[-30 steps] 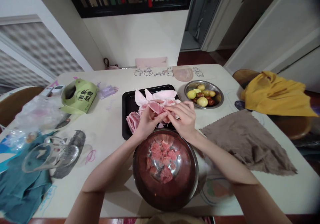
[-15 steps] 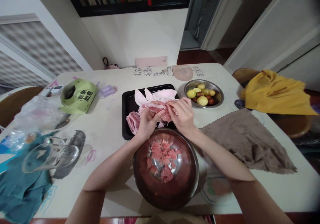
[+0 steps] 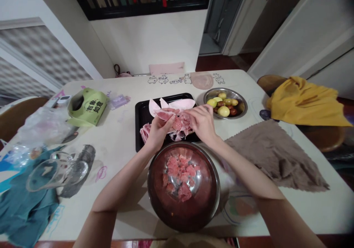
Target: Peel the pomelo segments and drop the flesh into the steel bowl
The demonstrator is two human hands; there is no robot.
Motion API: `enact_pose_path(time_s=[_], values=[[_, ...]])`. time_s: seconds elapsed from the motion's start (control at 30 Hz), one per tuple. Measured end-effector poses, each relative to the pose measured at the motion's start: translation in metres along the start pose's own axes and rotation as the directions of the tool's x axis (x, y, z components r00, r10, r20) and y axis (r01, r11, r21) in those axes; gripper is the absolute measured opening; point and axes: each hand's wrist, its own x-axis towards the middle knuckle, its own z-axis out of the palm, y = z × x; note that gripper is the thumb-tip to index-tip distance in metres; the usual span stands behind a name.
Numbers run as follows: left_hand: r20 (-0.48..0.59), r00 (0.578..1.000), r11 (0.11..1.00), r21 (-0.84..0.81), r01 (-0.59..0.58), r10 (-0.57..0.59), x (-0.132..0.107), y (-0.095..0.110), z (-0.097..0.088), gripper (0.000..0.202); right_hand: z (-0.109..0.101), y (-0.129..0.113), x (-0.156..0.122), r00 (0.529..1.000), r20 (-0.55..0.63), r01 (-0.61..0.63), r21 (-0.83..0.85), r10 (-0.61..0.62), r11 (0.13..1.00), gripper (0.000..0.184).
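Note:
Over the black tray [image 3: 140,130] my left hand [image 3: 159,130] and my right hand [image 3: 202,121] both grip a piece of raw meat [image 3: 178,123]. The fingers of each are closed on it, and the meat stretches between them. More raw meat [image 3: 145,132] lies in the tray by my left wrist. White-pink slices [image 3: 181,104] rest at the tray's far side. Nearer me stands a metal bowl [image 3: 157,207] with torn red meat pieces [image 3: 182,172] on its bottom. My forearms pass on either side of this bowl.
A metal bowl of fruit [image 3: 223,111] stands right of the tray. A brown cloth [image 3: 276,155] lies at right, a yellow cloth [image 3: 306,102] beyond it. On the left are a green bag [image 3: 91,107], a clear pitcher [image 3: 52,172], plastic bags [image 3: 45,124] and a teal cloth [image 3: 30,207].
My hands have moved slightly apart, and the meat between them is opened out more. The left hand has shifted a little left. The bowl's meat pieces look the same.

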Motion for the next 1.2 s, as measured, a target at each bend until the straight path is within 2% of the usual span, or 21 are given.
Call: enact_pose_path(time_s=[0.2,0.37,0.57,0.63,0.73,0.83,0.93,1.1,1.2], values=[[-0.090,0.990,0.992,-0.079,0.102,-0.109,0.003,0.007,-0.002,0.034,-0.004,-0.004,-0.002,0.998,0.054,-0.041,0.024,0.040,0.999,0.017],[-0.126,0.984,0.987,-0.123,0.108,-0.123,0.002,0.014,-0.002,0.035,-0.008,-0.003,-0.002,0.994,0.114,-0.005,0.042,0.000,0.999,0.019],[-0.095,0.989,0.988,-0.116,0.102,-0.113,-0.002,0.015,-0.002,0.036,-0.021,-0.024,0.000,0.992,0.056,0.105,0.175,-0.117,0.979,0.019],[-0.074,0.989,0.984,-0.135,0.117,-0.127,-0.005,0.015,-0.002,0.034,-0.024,-0.031,-0.001,0.985,0.050,0.156,0.170,-0.167,0.973,0.022],[-0.049,0.988,0.980,-0.147,0.136,-0.145,-0.007,0.016,-0.002,0.033,-0.023,-0.034,-0.002,0.978,0.015,0.203,0.117,-0.206,0.972,0.015],[-0.023,0.990,0.981,-0.140,0.132,-0.137,-0.008,0.018,-0.003,0.037,-0.023,-0.032,-0.002,0.986,-0.032,0.168,0.124,-0.165,0.978,0.013],[0.004,0.990,0.982,-0.130,0.140,-0.140,-0.007,0.021,-0.006,0.045,-0.026,-0.031,0.000,0.996,-0.048,0.079,0.171,-0.071,0.982,0.015],[0.038,0.988,0.982,-0.113,0.151,-0.148,-0.007,0.029,-0.007,0.057,-0.034,-0.035,0.003,0.997,-0.005,-0.069,0.275,0.073,0.959,0.014],[0.057,0.987,0.981,-0.110,0.157,-0.151,-0.008,0.037,-0.007,0.061,-0.039,-0.037,0.004,0.986,0.028,-0.164,0.374,0.165,0.913,0.013]])
